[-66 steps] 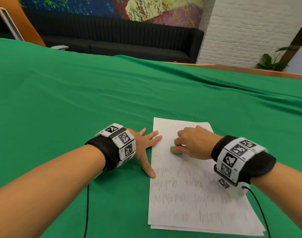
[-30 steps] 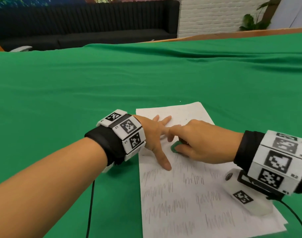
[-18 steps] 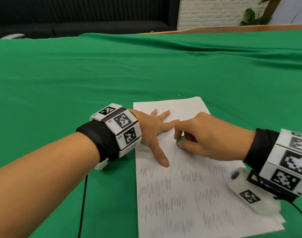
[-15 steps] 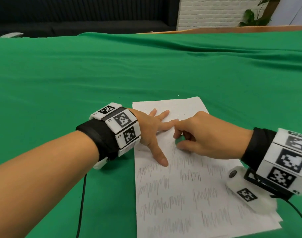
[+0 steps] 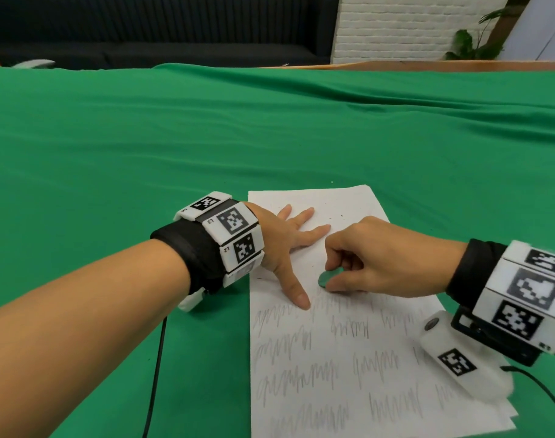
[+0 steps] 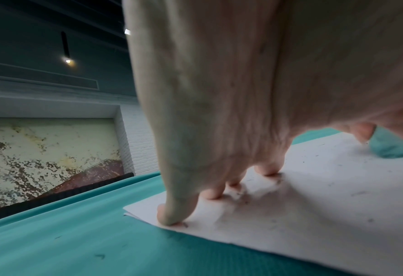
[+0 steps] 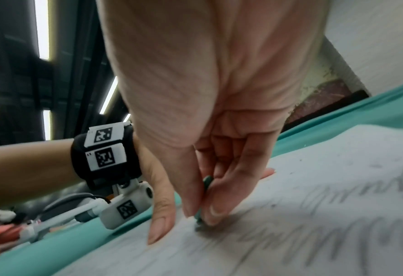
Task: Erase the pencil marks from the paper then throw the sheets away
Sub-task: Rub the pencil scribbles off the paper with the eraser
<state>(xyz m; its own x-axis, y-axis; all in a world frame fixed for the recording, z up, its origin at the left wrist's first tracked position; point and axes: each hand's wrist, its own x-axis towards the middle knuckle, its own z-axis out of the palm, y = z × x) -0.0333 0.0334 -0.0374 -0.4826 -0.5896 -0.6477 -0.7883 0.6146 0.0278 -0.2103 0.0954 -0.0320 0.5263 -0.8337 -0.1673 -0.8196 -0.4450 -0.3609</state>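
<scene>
A stack of white sheets [image 5: 349, 358] lies on the green cloth, its lower part covered in rows of grey pencil scribbles [image 5: 301, 377]; the top part is blank with eraser crumbs. My right hand [image 5: 374, 260] pinches a small green eraser [image 5: 328, 277] between thumb and fingers and presses it on the paper at the top scribble row. The eraser [image 7: 205, 196] shows edge-on in the right wrist view. My left hand [image 5: 289, 241] lies flat with spread fingers on the sheet's upper left, thumb beside the eraser. Its fingertips [image 6: 170, 218] press the paper [image 6: 314, 196] near the corner.
The green cloth [image 5: 175, 153] covers the whole table, with folds toward the far side. A dark sofa [image 5: 162, 30] and white brick wall [image 5: 396, 23] stand beyond the far edge. Black cables [image 5: 156, 368] trail from both wristbands.
My right hand has rubbed the eraser back and forth across the top scribble row, now slightly lower and left toward the left thumb. The left hand stays flat on the paper.
</scene>
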